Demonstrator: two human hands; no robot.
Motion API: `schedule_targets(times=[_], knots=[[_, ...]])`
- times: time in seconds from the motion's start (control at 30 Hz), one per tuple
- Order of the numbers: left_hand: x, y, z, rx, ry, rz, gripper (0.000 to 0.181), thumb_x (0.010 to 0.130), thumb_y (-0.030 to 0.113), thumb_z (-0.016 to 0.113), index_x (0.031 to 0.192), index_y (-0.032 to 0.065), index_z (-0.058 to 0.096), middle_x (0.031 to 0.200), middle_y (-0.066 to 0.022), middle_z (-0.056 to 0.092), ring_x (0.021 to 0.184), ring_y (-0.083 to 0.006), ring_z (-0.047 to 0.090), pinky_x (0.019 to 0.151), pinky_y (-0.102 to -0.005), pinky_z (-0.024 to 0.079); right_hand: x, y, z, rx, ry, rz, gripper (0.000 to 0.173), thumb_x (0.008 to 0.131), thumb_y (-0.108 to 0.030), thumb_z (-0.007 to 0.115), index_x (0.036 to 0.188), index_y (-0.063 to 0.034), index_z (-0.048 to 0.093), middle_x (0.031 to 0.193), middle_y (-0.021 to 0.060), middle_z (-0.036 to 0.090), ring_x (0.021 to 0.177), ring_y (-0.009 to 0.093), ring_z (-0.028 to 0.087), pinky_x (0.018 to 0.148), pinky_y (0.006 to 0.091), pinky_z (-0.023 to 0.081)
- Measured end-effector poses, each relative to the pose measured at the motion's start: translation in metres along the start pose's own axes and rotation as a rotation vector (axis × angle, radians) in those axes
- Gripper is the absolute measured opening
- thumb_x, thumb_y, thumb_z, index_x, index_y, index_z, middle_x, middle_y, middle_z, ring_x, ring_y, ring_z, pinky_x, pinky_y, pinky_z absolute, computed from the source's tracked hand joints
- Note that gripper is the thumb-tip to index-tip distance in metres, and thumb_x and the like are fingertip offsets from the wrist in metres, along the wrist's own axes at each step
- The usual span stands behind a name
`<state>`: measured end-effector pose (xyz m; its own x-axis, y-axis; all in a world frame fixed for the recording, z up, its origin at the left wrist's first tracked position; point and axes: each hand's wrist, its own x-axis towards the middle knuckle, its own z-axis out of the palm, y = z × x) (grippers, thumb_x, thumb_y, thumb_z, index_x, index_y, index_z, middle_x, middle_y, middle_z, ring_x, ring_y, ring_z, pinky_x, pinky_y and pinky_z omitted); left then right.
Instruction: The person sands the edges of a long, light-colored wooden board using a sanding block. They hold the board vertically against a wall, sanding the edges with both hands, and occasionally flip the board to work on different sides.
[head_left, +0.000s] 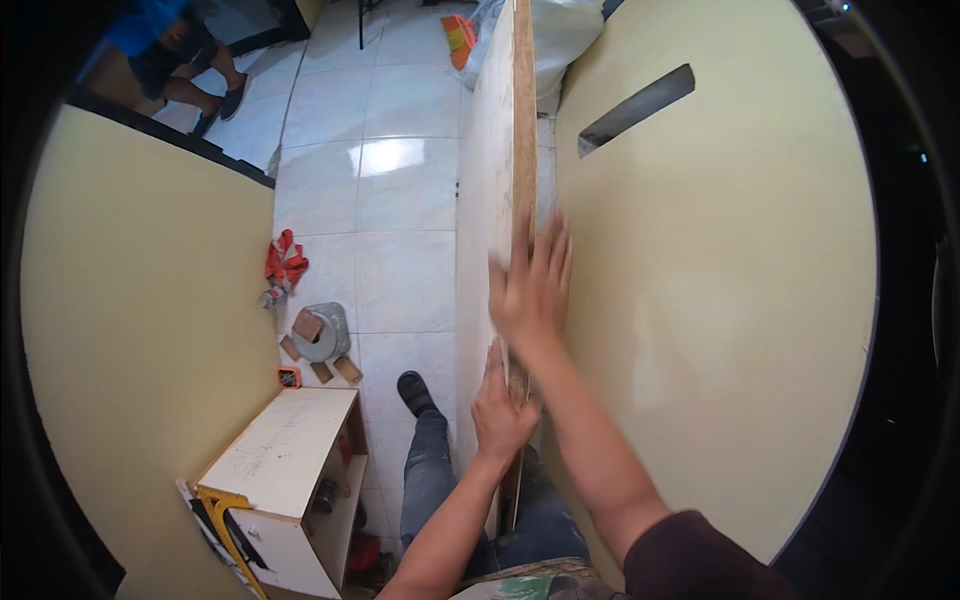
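A long white-faced wooden panel (480, 225) stands on its side between my legs, its bare brown wood edge (523, 112) turned up. My left hand (501, 420) grips that edge near my body, with the thumb on the right and fingers along the left face. Farther along, my right hand (532, 292) lies on or just above the edge, palm down. Its fingers are spread and blurred by motion, and I see nothing held in it. Whether its palm presses the wood, I cannot tell.
Close on the right is a cream wall (712, 262) with a slot. A white cabinet (277, 450) at left bears a yellow square (221, 510). Beyond sit a grey stool (334, 330) with small blocks and a red cloth (285, 259). A person (187, 75) is at upper left.
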<state>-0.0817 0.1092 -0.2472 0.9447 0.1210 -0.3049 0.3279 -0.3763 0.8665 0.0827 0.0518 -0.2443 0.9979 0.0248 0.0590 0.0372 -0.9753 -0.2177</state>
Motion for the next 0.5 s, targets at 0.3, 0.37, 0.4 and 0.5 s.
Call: schedule_targets(times=[0.3,0.37,0.4,0.5], knots=[[-0.008,0.000,-0.017,-0.040,-0.031,-0.001,0.108,0.075,0.010,0.068,0.164,-0.0101,0.010,0.146,-0.0413,0.052,0.122,-0.0548,0.061,0.103,-0.0537,0.051,0.113,-0.008,0.006,-0.060,0.286,0.033,0.072,0.107,-0.042,0.050,0.163,0.0010,0.035,0.170,0.0342,0.021,0.159,0.048,0.020,0.129,0.0576,0.018],[-0.013,-0.007,-0.017,-0.064,-0.025,-0.005,0.109,0.075,0.011,0.069,0.164,-0.0105,0.010,0.146,-0.0402,0.053,0.121,-0.0547,0.062,0.103,-0.0535,0.050,0.079,-0.005,0.009,-0.059,0.228,0.003,0.072,0.108,-0.044,0.048,0.163,0.0013,0.034,0.171,0.0338,0.021,0.159,0.049,0.019,0.129,0.0571,0.018],[-0.011,-0.011,-0.021,-0.071,-0.010,-0.013,0.109,0.075,0.011,0.069,0.164,-0.0107,0.010,0.145,-0.0397,0.054,0.120,-0.0546,0.062,0.104,-0.0534,0.050,0.058,-0.010,0.014,-0.049,0.195,-0.021,0.073,0.108,-0.044,0.047,0.163,0.0014,0.034,0.171,0.0336,0.021,0.159,0.049,0.019,0.129,0.0569,0.018],[-0.003,-0.017,-0.039,-0.134,-0.069,-0.208,0.114,0.082,0.028,0.079,0.163,-0.0119,0.010,0.148,-0.0417,0.051,0.130,-0.0532,0.058,0.109,-0.0505,0.048,-0.055,-0.034,0.013,-0.095,0.044,-0.090,0.075,0.108,-0.047,0.046,0.165,0.0003,0.031,0.171,0.0328,0.019,0.159,0.051,0.019,0.128,0.0587,0.019]])
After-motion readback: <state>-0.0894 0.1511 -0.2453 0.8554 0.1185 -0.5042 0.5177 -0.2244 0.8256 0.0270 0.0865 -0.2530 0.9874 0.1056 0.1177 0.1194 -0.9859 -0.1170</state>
